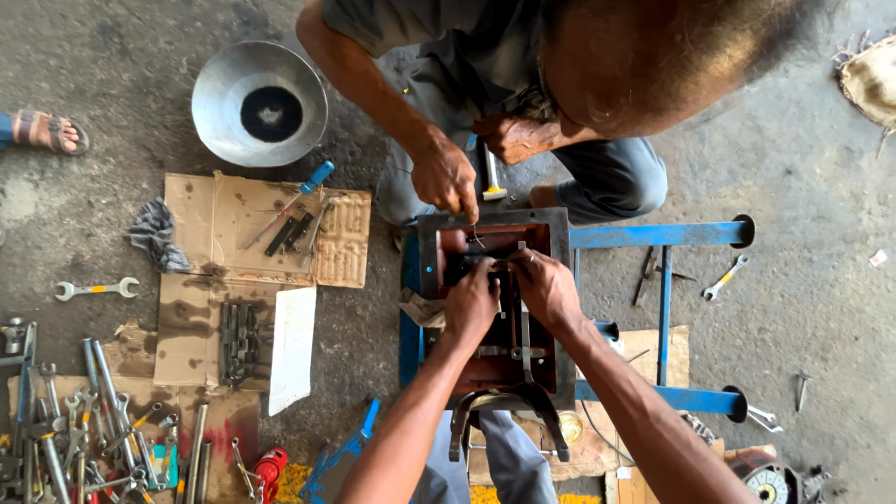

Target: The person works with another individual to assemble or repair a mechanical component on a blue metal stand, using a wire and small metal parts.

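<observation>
Clearly the red-lined metal housing (492, 308) on the blue frame (663, 235) lies open, half-assembled: the left hand (471, 303) and right hand (544, 287), fingers pinched, grip a small part at its top, where a co-worker's hand (446, 177) pinches a pin. Left of the housing, wrenches (84, 420), cardboard (252, 252) and a metal funnel (259, 103) litter the oil-stained concrete floor (812, 159).
</observation>
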